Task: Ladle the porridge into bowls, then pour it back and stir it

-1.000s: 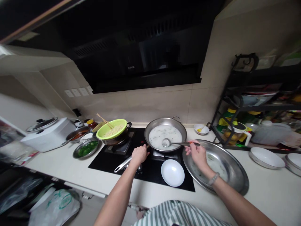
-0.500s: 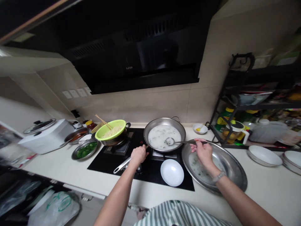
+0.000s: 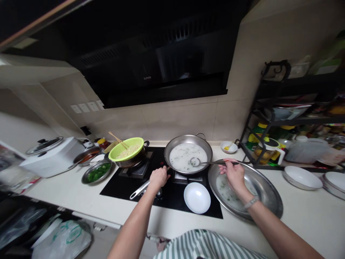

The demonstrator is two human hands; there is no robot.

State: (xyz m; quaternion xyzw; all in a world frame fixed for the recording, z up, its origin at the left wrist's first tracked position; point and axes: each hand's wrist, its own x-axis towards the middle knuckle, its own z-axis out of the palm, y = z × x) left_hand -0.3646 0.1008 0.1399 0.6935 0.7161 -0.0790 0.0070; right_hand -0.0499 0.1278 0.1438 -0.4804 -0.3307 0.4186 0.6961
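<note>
A metal wok (image 3: 208, 149) stands on the right burner, with milky white liquid (image 3: 181, 158) and dark bits inside. My left hand (image 3: 158, 178) is closed around the wok's long handle (image 3: 138, 190), whose metal end sticks out past my fist. In my right hand (image 3: 233, 174), fingers closed, is the dark handle of a ladle (image 3: 195, 162); its bowl lies in the wok's liquid. Below my right hand sits a wide metal basin (image 3: 272, 194) with cloudy liquid and greenish bits. A white bowl (image 3: 197, 198) rests on the stove between the wok and me.
Left of the wok, a green colander (image 3: 140, 142) with noodles and chopsticks tops a dark pot (image 3: 129, 163). A metal dish (image 3: 86, 178) of chopped greens is beside it. A small white bowl (image 3: 228, 146), a black rack (image 3: 253, 122) and white bowls (image 3: 302, 177) are on the right.
The ladle and my right hand have shifted very slightly to the right. My left hand keeps its hold on the wok's handle.
</note>
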